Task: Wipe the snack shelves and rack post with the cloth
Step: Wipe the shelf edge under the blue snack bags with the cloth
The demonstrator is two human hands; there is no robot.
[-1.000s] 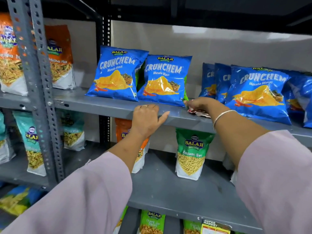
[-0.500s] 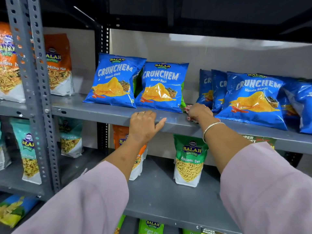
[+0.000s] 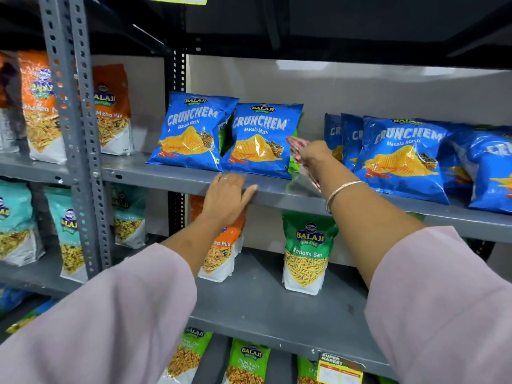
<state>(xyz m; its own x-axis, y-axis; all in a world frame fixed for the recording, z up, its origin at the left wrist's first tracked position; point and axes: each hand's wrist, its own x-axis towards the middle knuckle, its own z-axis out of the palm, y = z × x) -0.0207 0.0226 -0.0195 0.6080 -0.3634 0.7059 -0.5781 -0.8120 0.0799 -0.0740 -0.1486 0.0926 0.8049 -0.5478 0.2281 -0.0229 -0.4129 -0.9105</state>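
Place: a shop, snack aisle.
Racking: a grey slotted post is carrying steel shelves.
Stock: blue Crunchem bags are sitting right of the post, orange Mitha Mix packs just beside it, green Ratlami Sev lower right of it.
Tag: a Super Market price label is hanging far below, right of the post.

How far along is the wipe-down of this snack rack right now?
Done: cannot tell; no shelf looks visibly cleaner. In hand: the right hand holds the cloth lifted above the blue-packet shelf, between the Crunchem packets, while the left hand rests on that shelf's front edge. Left: the lower shelf and the rack post, neither being touched.
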